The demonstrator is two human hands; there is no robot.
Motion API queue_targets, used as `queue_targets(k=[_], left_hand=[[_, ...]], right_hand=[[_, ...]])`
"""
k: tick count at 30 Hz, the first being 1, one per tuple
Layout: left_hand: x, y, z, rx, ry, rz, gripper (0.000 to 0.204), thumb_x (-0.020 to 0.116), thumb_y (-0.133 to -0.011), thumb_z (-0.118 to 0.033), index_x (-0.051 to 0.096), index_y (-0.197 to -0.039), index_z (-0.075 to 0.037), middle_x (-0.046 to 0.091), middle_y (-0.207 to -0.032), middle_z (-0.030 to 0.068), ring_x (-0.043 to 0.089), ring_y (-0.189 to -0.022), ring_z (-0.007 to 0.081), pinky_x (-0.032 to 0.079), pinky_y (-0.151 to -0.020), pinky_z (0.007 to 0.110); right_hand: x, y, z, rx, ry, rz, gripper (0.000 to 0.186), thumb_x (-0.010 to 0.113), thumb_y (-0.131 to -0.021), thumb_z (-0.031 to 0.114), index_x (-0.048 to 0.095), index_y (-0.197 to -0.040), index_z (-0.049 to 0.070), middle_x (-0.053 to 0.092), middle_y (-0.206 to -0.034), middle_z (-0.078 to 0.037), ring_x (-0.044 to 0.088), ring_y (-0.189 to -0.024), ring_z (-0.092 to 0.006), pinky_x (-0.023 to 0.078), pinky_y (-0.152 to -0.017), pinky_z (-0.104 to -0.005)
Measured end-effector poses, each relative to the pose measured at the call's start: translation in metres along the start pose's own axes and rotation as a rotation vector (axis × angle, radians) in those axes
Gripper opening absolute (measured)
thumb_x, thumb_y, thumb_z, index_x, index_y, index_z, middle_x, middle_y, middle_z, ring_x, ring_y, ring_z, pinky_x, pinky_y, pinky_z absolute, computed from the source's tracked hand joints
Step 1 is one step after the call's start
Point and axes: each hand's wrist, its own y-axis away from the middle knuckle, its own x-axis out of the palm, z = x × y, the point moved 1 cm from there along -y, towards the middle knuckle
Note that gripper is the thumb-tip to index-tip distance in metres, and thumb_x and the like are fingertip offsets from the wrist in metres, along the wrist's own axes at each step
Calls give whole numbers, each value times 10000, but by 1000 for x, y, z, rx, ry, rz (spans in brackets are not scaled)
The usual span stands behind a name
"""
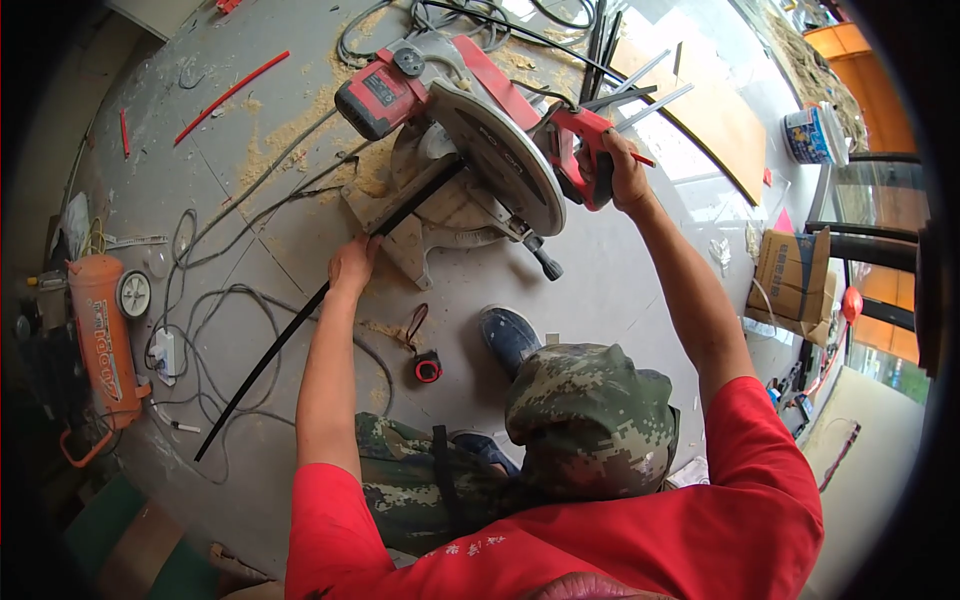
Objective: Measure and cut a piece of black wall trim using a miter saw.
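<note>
My right hand (626,175) is wrapped round the red and black handle of a miter saw (495,80). A thin red stick, perhaps a pencil (643,159), pokes out beside its fingers. With its fingers closed, my left hand (352,264) holds a long black strip (262,362) down at the left end of the saw's base (408,245). One end of the strip reaches the grey round blade guard (497,150); the other slants out to the lower left over the floor. The guard hides the blade, so I cannot tell whether it touches the strip.
A tape measure (427,367) lies near my shoe (508,338). Cables cross the floor between the saw and an orange air compressor (100,330). Sawdust surrounds the saw. Boards (715,140), a bucket (815,134) and a cardboard box (790,275) are at the right.
</note>
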Motion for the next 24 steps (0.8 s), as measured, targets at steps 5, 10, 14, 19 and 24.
queue_targets(k=[5, 10, 14, 19, 24], left_hand=[[6, -1, 8, 60, -13, -64, 365, 492, -936, -406, 607, -999, -66, 640, -884, 243, 600, -875, 443, 482, -729, 505], [9, 0, 6, 37, -2, -62, 365, 495, -933, -410, 608, -977, -66, 641, -876, 237, 598, -872, 447, 483, -724, 505], [10, 1, 20, -8, -3, -85, 374, 485, -939, -410, 613, -970, -59, 643, -870, 229, 603, -857, 440, 482, -716, 508], [-3, -1, -2, 103, 21, -81, 421, 462, -947, -429, 611, -893, -39, 643, -830, 218, 610, -802, 423, 479, -691, 511], [3, 6, 19, 117, -10, -79, 439, 457, -949, -434, 611, -860, -33, 639, -789, 218, 614, -778, 417, 481, -678, 506]], right_hand=[[0, 0, -1, 18, -45, 4, 479, 482, -895, 495, 563, -805, 32, 562, -654, -61, 508, -553, -129, 394, -524, -262], [-4, 1, -4, 15, -54, 17, 458, 495, -900, 479, 572, -809, 37, 570, -665, -60, 517, -569, -127, 400, -531, -259], [21, -16, 32, 146, -13, -55, 436, 494, -916, 475, 581, -810, 61, 553, -658, -25, 503, -561, -97, 402, -517, -250], [40, -65, 143, 323, 132, 2, 551, 600, -795, 637, 594, -809, 86, 555, -659, -23, 528, -538, -112, 435, -494, -253], [90, -70, 170, 283, 283, 15, 560, 533, -841, 643, 583, -794, 87, 532, -638, -12, 486, -518, -100, 402, -486, -228]])
